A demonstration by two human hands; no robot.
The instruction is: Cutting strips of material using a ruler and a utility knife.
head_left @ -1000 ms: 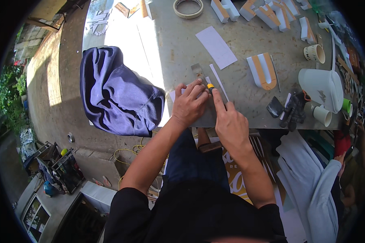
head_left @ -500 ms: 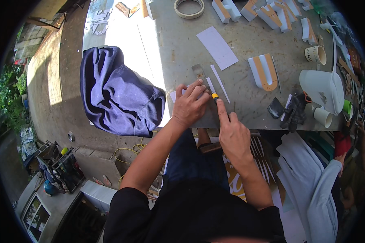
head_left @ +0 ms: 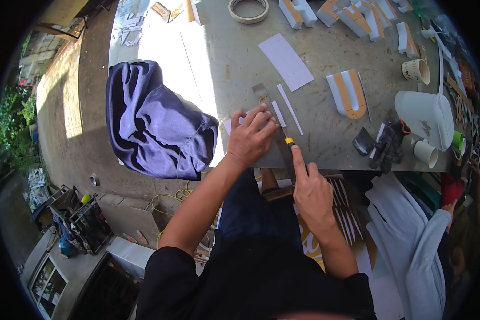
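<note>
My left hand (head_left: 252, 132) presses its bent fingertips down on a flat metal ruler (head_left: 260, 92), which slants across the near table edge. Under that hand lies a piece of white sheet (head_left: 228, 126), mostly covered. My right hand (head_left: 310, 188) grips a utility knife (head_left: 289, 141) with a yellow front end, its forefinger stretched along the top. The thin blade points up along the ruler's right side. Two narrow white strips (head_left: 289, 109) lie just beyond the blade, and a larger white rectangular sheet (head_left: 286, 62) rests farther back.
Purple-blue cloth (head_left: 154, 122) lies bunched at left. A tape roll (head_left: 248, 10) and white-and-tan letter blocks (head_left: 354, 21) sit at the back. Right of my hands are a U-shaped block (head_left: 348, 94), a dark glove (head_left: 390, 146), cups (head_left: 425, 153) and a white container (head_left: 422, 118).
My right hand has drawn the knife a short way toward me and slightly right, along the ruler. My left hand stays in place on the ruler.
</note>
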